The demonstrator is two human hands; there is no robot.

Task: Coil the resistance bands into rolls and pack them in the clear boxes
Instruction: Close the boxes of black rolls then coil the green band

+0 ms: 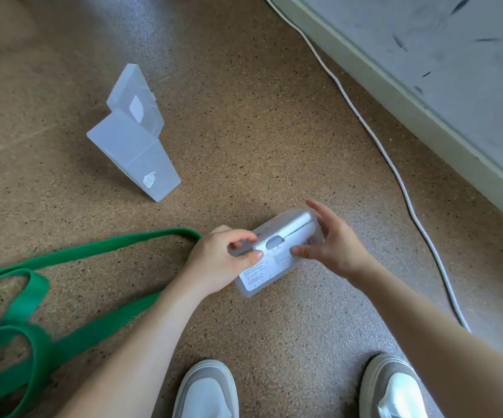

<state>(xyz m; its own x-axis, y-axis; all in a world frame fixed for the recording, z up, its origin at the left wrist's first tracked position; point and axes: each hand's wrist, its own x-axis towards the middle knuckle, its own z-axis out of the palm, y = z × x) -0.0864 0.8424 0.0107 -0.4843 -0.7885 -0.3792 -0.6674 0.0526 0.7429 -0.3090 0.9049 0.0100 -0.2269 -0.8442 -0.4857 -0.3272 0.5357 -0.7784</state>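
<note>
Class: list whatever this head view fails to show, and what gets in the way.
Head view:
- Held box: contents, hidden by frosted plastic, left hand and right hand; label print too small.
- Green band: cut off by the left edge.
- Cable: ends unseen, past the top edge and behind the right arm.

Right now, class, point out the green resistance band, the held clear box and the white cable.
green resistance band (93, 251): head view, long flat upper stretch.
clear box (268, 271): head view, its printed label.
white cable (395, 173): head view, middle of its run.
</note>
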